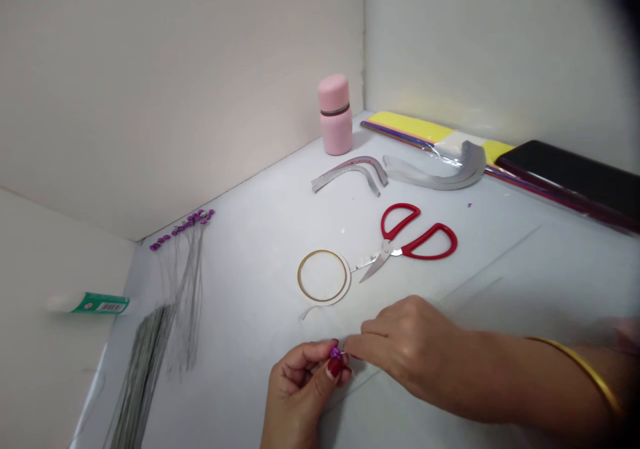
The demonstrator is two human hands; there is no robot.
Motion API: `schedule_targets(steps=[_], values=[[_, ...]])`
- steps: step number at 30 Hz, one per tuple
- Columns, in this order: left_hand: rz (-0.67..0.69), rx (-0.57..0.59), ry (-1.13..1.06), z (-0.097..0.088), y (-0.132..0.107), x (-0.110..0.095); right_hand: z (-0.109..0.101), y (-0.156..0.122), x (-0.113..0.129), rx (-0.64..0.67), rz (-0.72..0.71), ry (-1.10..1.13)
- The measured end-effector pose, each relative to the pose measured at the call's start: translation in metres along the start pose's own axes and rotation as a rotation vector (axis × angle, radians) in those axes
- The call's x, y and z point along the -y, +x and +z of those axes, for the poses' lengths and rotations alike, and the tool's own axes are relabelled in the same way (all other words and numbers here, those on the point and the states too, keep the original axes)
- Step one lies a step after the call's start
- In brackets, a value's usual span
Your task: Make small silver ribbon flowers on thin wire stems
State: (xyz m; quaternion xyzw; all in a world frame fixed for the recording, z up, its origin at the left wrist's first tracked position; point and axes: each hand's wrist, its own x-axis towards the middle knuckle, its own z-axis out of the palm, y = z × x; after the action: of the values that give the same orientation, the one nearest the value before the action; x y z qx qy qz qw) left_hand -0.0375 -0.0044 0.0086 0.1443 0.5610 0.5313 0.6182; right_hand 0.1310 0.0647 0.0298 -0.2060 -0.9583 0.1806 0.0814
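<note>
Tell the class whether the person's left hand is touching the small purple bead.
Touching: the head view shows the left hand, its fingertips on the small purple bead.

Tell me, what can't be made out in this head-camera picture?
The small purple piece: mostly hidden by the left hand and right hand, so its shape is unclear.
The dark flat object: cut off by the right edge of the head view.
The green label on the white tube: too small and blurred to read.
The bundle of thin grey wires: cut off by the bottom edge.

Small purple bead (335,353) catching the light
The shiny bead is sitting pinched in the left hand (300,390), partly hidden, while the right hand (407,349) is reaching in just beside it.
</note>
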Motion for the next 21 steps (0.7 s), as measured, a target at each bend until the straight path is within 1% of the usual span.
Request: schedule_targets(steps=[21], values=[[-0.020,0.009,-0.003,0.0009,-0.0003,-0.0008,-0.0006,0.0021,-0.0007,-0.016,-0.007,-0.015]])
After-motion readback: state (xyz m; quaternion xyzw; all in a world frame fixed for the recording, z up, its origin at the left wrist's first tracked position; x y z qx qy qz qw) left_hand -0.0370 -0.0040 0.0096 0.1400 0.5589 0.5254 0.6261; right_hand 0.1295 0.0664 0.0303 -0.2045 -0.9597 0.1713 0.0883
